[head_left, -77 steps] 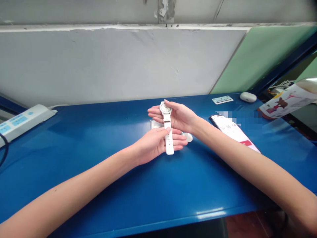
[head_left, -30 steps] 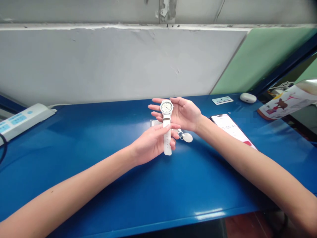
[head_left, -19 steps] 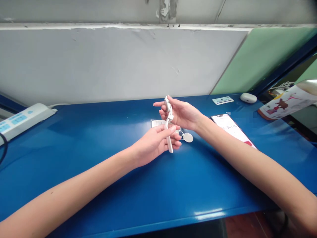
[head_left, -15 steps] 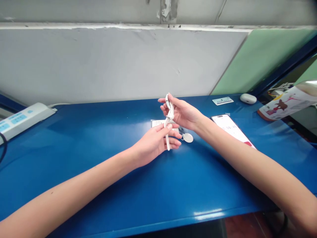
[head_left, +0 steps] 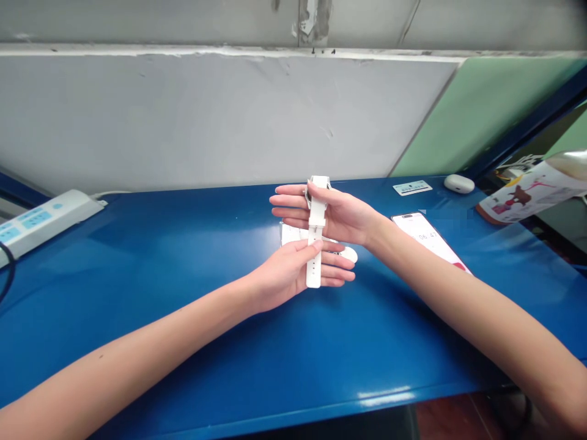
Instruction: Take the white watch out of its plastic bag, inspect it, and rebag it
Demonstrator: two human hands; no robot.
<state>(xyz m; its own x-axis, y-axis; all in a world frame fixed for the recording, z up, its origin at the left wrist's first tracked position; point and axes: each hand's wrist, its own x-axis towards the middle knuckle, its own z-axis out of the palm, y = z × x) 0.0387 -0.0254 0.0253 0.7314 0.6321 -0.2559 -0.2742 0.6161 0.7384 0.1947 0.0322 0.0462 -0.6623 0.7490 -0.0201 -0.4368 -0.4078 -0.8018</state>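
Observation:
A white wristwatch (head_left: 317,214) is held up between my two hands above the blue table, its strap running lengthwise toward me. My left hand (head_left: 291,269) pinches the holed end of the strap under its thumb, with the other fingers stretched out behind it. At the far end, my right hand (head_left: 337,211) has its thumb over the watch near the case, its fingers extended flat behind. The watch face is mostly hidden. Partly covered by my hands, a white card-like packet (head_left: 288,234) and a white oval tag (head_left: 350,254) lie on the table.
A white power strip (head_left: 41,223) lies at the left of the blue table (head_left: 183,342). To the right are a phone (head_left: 426,238) showing a timer, a card (head_left: 413,187), a white earbud case (head_left: 459,183) and a tilted bottle (head_left: 527,192). A wall closes off the back.
The watch has turned from edge-on to show its strap broadside. The fingers of both hands have straightened out behind it, with the thumbs still on the strap.

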